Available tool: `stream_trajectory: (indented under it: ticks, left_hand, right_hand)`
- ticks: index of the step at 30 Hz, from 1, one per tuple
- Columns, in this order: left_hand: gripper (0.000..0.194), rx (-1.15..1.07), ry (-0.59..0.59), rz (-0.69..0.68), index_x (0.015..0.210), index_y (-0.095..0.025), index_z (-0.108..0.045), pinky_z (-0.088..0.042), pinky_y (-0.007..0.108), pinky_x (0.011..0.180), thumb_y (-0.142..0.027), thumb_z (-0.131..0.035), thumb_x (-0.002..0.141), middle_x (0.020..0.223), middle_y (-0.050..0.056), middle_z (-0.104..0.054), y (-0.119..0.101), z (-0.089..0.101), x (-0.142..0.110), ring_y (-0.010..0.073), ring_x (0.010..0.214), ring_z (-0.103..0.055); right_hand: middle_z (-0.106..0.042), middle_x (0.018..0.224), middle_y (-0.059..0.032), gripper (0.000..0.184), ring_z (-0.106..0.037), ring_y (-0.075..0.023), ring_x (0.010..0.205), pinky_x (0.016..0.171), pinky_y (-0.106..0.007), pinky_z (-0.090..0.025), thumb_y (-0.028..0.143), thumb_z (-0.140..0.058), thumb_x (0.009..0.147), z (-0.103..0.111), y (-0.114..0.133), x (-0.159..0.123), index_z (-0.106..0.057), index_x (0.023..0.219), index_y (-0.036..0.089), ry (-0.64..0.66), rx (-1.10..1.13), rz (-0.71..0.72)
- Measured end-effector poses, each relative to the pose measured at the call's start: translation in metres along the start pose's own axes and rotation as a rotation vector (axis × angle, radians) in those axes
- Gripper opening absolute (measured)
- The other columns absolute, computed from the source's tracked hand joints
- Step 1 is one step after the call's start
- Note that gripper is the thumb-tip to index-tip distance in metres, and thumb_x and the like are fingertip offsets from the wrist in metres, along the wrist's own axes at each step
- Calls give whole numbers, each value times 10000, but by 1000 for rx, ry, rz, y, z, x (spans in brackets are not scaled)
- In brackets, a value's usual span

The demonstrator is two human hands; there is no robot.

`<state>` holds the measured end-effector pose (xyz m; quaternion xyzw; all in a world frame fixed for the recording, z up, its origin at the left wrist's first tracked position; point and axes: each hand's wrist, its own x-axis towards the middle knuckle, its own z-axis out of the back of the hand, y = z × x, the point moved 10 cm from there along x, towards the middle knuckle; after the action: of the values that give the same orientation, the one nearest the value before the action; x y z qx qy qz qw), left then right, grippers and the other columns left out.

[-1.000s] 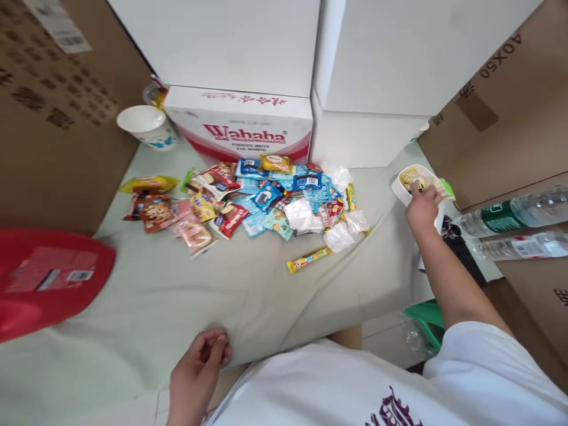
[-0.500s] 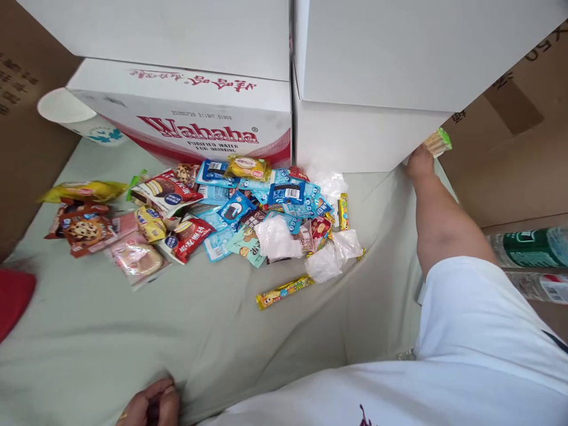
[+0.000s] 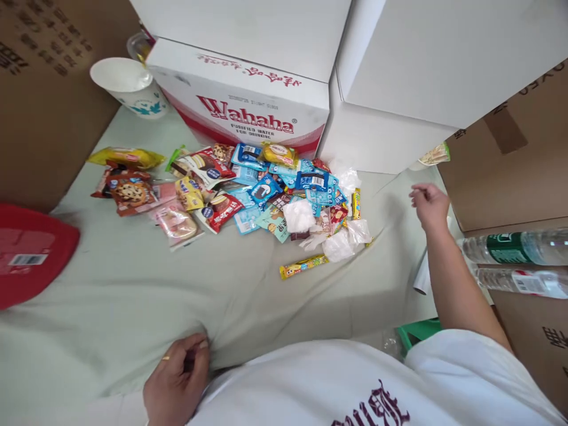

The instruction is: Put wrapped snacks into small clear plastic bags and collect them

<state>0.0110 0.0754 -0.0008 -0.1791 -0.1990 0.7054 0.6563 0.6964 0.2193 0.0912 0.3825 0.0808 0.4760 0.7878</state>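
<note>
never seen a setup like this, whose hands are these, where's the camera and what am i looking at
There is no robot here. The left hand and right hand belong to the person wearing the camera on their head, so you look forward and down, as they do. On a pale green cloth lies a heap of wrapped snacks, with a Wahaha water box behind it and a paper cup beside the box. Clear bottles lie near the right forearm. The right hand, loosely curled, shows nothing held; the left is curled near the cloth's front edge, and I can't tell whether it hides something small.
</note>
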Motion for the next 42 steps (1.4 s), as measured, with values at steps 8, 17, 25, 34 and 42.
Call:
stream_trajectory:
  ticks: [8,17,25,34,42]
  left_hand:
    - [200,-283,30,-50,927,-208,-689,-531,267,623,-371,-581,885,742,11,-716,9,-1,-1,158,624,-663]
    - [137,-646,124,-117,890,-199,-696,-526,250,645,-317,-627,902,856,39,-656,-22,15,5,147,747,-628]
    - [298,-1036,417,9,1029,-195,-723,-487,240,594,-436,-708,854,931,63,-648,-118,-38,29,164,787,-619]
    - [320,-1114,420,171,778,-182,-632,-453,248,592,-493,-703,801,689,-7,-585,-113,-72,36,130,636,-544]
    - [349,-1163,556,169,783,-170,-622,-433,243,570,-502,-730,780,639,-21,-573,-132,-74,25,105,569,-501]
  right_hand:
    - [-691,1140,-109,223,-605,-277,1048,820,-386,-539,335,-668,925,-116,129,-200,-741,1124,267,618,-293,521]
    - [-613,995,-58,172,-528,-198,869,755,-340,-485,409,-704,847,-57,116,-206,-743,893,247,0,116,106]
    - [-484,650,32,346,-394,-121,572,533,-259,-345,504,-794,747,-156,175,-315,-581,747,231,569,850,-409]
    - [-571,758,-3,254,-490,-176,689,660,-294,-417,482,-631,918,-150,192,-322,-617,831,244,598,562,-49]
    - [-702,1031,-94,245,-608,-264,940,871,-429,-500,406,-514,995,-153,220,-342,-721,1022,278,605,353,397]
